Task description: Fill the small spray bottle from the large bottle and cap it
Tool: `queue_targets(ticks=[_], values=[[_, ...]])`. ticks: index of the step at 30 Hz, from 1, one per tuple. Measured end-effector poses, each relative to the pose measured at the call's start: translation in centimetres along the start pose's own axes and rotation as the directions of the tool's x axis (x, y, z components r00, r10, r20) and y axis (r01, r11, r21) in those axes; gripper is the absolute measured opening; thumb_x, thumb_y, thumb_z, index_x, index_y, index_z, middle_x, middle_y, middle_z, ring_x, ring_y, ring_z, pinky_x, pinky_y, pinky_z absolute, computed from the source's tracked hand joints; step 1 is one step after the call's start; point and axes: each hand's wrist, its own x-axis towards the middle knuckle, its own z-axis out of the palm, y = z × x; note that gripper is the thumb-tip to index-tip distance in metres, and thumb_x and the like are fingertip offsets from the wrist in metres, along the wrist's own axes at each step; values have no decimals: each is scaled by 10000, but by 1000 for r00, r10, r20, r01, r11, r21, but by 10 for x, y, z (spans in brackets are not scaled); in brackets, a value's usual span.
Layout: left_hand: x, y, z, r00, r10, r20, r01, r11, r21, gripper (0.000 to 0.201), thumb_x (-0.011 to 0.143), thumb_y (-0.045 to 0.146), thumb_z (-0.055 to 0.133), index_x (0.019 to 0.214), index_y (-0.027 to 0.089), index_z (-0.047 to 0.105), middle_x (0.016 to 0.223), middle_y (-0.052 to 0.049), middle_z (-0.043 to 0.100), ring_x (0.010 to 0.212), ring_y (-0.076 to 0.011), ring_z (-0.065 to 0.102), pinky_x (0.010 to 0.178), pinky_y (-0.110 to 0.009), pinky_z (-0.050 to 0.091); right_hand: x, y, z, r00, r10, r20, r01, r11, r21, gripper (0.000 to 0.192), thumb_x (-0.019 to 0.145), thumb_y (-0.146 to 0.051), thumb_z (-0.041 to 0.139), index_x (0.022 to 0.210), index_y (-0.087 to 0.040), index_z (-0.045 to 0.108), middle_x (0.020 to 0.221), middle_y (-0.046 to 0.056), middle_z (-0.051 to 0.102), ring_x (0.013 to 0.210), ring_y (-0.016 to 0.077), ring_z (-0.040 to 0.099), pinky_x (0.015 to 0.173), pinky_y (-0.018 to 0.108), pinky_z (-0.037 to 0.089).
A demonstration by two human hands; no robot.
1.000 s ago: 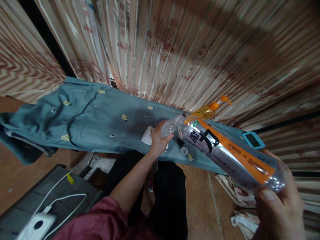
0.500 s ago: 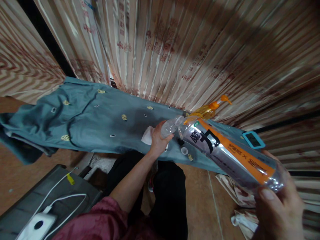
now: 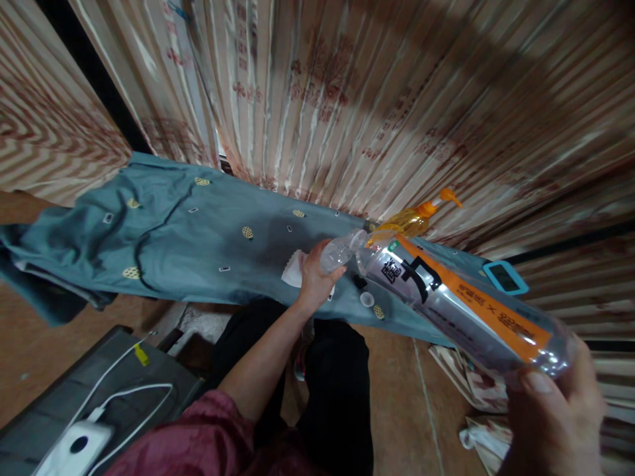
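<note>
The left hand (image 3: 316, 277) is gripping a small bottle (image 3: 337, 255), the right hand (image 3: 563, 413) a large bottle (image 3: 461, 307), necks lining up above the teal cloth (image 3: 166, 238); pouring is seemingly proceeding (liquid isn't showing), calling for steady alignment next.

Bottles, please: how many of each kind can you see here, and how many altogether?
Large bottle with orange-and-silver label, in the right hand: 1
Small clear bottle, in the left hand: 1
Yellow pump bottle, in neither of the hands: 1
Total: 3
</note>
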Motion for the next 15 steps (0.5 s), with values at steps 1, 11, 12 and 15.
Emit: queue_targets(ticks=[1,11,12,15], values=[[0,0,0,1000,3,2,-3,1000,-1,548,711,237,792,1223,210,599,1201,-86,708,1126,-281,663,1009,-484,510,0,2,-1,1000,9,-1,-9,1000,-6,729,617,-513,782,1295,-279,652,1203,86,647,1117,376,597,1079,711,295],[0,2,0,1000,-9,2,9,999,33,555,714,216,794,1231,216,594,1215,-81,709,1132,-273,662,1012,-476,513,-1,-6,5,998,65,-7,-66,998,-14,693,630,-505,756,1274,-272,645,1143,82,642,1005,345,615,895,566,457],[0,2,0,1000,-10,3,10,999,40,557,715,216,795,1234,217,593,1216,-78,709,1135,-270,662,1015,-469,512,-1,-7,5,998,64,-11,-65,998,-14,687,630,-500,758,1268,-271,650,1133,85,644,957,327,615,826,521,479],[0,1,0,1000,-9,3,9,998,54,566,716,226,801,1240,216,589,1228,-80,705,1149,-268,656,1028,-463,505,0,-10,7,999,50,-20,-51,999,-10,651,633,-474,759,1243,-263,668,1088,96,649,815,273,589,600,369,457]])
